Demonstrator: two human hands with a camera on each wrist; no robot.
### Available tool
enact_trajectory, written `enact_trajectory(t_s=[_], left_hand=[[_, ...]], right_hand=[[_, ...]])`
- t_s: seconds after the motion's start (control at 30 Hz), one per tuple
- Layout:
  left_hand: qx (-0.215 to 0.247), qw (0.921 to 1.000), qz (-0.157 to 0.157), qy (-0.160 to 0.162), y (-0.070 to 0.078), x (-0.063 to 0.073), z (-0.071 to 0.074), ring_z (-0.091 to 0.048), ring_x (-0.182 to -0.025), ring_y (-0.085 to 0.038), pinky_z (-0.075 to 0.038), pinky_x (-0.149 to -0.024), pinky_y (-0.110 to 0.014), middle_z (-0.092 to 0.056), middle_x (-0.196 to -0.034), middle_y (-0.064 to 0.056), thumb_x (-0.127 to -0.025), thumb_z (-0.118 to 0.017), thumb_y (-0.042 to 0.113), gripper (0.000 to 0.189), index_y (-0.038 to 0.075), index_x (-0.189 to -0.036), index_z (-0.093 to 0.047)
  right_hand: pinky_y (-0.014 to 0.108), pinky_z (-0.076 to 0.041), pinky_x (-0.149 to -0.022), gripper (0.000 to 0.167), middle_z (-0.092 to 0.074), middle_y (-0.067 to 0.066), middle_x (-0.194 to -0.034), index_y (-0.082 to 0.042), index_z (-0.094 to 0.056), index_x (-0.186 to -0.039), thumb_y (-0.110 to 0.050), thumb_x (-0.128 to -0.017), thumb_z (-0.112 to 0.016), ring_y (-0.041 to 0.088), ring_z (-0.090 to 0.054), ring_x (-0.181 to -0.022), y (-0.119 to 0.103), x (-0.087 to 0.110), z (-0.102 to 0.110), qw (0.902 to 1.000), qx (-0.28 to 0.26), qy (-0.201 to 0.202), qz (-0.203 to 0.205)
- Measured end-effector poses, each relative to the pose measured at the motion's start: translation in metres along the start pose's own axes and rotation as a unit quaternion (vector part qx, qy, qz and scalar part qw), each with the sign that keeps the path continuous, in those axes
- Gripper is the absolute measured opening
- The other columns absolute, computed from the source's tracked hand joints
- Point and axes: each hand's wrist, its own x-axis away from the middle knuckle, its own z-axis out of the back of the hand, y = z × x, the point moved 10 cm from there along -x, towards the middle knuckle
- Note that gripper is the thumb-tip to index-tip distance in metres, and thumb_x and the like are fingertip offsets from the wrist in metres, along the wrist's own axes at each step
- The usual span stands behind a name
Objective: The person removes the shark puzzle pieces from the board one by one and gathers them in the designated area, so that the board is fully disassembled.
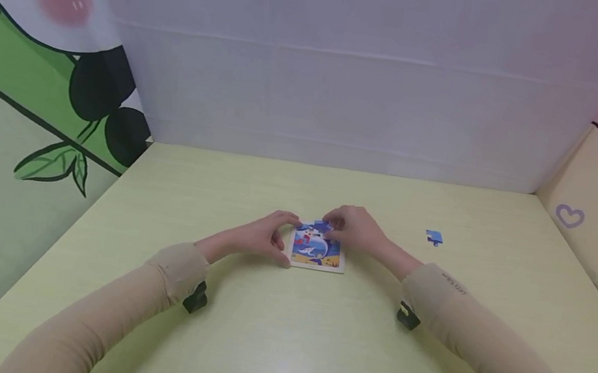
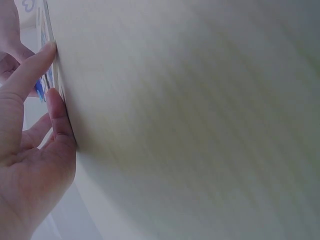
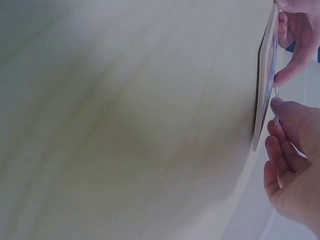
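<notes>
A small jigsaw puzzle board (image 1: 316, 268) with a light rim and a blue sea picture lies flat on the table. My left hand (image 1: 269, 236) grips its left side, thumb at the near left corner and fingertips at the far left. Over the far right part of the board, my right hand (image 1: 359, 231) pinches a blue puzzle piece (image 2: 39, 89) between thumb and fingertips. In the right wrist view this thin piece (image 3: 277, 120) shows edge-on, close over the board. The right fingers hide part of the picture's upper right.
Another blue puzzle piece (image 1: 434, 237) lies by itself on the pale table (image 1: 295, 351), to the right of the board. A pale cloth wall (image 1: 337, 100) stands behind the table, with printed panels at the left and right.
</notes>
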Motion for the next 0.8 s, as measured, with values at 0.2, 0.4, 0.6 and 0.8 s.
enact_trajectory(t_s=[0.2, 0.4, 0.6, 0.8], left_hand=[[0.001, 1.0000, 0.005, 0.000, 0.000, 0.000, 0.000, -0.060, -0.090, -0.012, -0.052, -0.083, -0.024, -0.022, -0.162, -0.010, -0.079, -0.084, 0.020, 0.087, 0.013, -0.151, -0.037], [0.000, 1.0000, 0.002, 0.001, 0.000, -0.001, -0.001, -0.059, -0.089, -0.011, -0.051, -0.083, -0.023, -0.022, -0.163, -0.009, -0.079, -0.084, 0.020, 0.087, 0.013, -0.151, -0.037], [0.003, 1.0000, -0.006, 0.000, 0.003, 0.000, 0.000, -0.060, -0.089, -0.012, -0.052, -0.083, -0.023, -0.021, -0.163, -0.012, -0.077, -0.085, 0.018, 0.088, 0.009, -0.151, -0.037], [-0.002, 1.0000, -0.001, 0.001, 0.000, 0.000, -0.001, -0.059, -0.089, -0.012, -0.051, -0.083, -0.022, -0.022, -0.163, -0.009, -0.077, -0.085, 0.019, 0.088, 0.012, -0.151, -0.038]], right_hand=[[0.035, -0.052, -0.088, 0.038, -0.071, 0.008, -0.107, -0.008, -0.068, -0.123, -0.016, -0.086, -0.074, 0.020, -0.063, -0.098, 0.010, 0.004, 0.012, 0.9998, -0.006, 0.010, -0.017], [0.035, -0.050, -0.083, 0.038, -0.070, 0.011, -0.105, -0.005, -0.068, -0.123, -0.014, -0.087, -0.074, 0.022, -0.062, -0.095, 0.025, 0.009, 0.030, 0.9992, -0.001, 0.034, -0.021], [0.037, -0.050, -0.084, 0.035, -0.070, 0.012, -0.104, -0.004, -0.069, -0.121, -0.013, -0.088, -0.073, 0.025, -0.061, -0.096, 0.054, 0.013, 0.044, 0.9977, 0.002, 0.055, -0.040], [0.039, -0.049, -0.086, 0.034, -0.070, 0.013, -0.105, -0.004, -0.069, -0.121, -0.013, -0.088, -0.072, 0.026, -0.060, -0.096, 0.079, 0.019, 0.054, 0.9961, 0.015, 0.067, -0.056]])
